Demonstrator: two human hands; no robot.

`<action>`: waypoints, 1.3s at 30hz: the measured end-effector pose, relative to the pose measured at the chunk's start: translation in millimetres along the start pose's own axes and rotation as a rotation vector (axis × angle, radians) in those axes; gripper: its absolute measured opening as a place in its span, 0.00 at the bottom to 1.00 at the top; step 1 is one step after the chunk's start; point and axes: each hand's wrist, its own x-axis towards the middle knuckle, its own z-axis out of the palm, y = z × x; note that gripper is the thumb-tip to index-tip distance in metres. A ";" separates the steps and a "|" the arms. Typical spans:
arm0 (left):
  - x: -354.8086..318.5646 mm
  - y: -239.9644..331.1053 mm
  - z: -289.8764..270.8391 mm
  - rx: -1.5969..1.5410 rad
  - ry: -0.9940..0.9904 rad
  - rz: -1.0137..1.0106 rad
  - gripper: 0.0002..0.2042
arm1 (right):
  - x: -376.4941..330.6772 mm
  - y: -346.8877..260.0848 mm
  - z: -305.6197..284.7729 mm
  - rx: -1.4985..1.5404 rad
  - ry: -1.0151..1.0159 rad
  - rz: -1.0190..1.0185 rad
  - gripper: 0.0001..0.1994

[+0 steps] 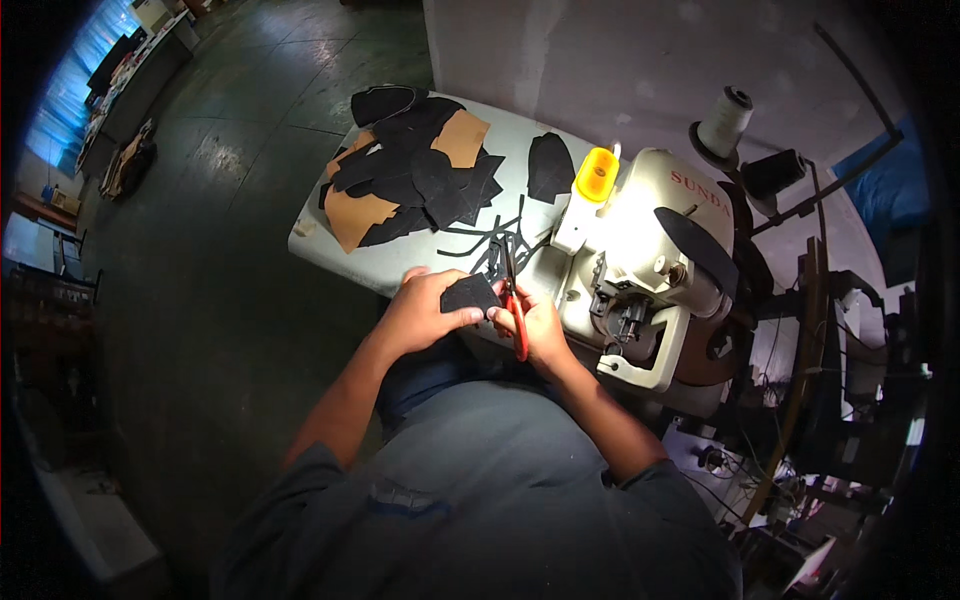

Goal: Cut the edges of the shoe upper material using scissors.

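Observation:
My left hand (425,308) is closed on a small black piece of material (468,294), thumb on its near side. Close beside it, my right hand (542,325) grips a pair of scissors (520,326) with red handles, their dark blades pointing away from me. The right fingertips come up to the right edge of the black piece; whether they touch it I cannot tell. Just beyond the hands, narrow black strips (470,236) lie scattered on the white table (312,222). A heap of black cut pieces (400,170) with some tan pieces (462,138) covers the table's far left.
A cream sewing machine (650,220) with a lit yellow part (597,175) stands right of my hands. One black piece (549,167) lies alone near it. Behind are a white thread cone (728,122) and a black thread cone (775,172). A wall (600,60) borders the table's far side.

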 end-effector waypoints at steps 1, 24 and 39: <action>4.4 0.3 -2.8 -0.225 -0.203 -0.135 0.18 | 0.5 0.1 1.0 -0.004 -0.006 0.000 0.16; 67.3 8.6 -19.4 -0.498 -0.359 -0.162 0.15 | -37.1 6.1 -1.8 -0.097 -0.160 0.032 0.15; 64.0 20.5 -18.1 -0.544 -0.328 -0.146 0.15 | -35.5 4.9 -1.1 -0.066 -0.143 0.049 0.15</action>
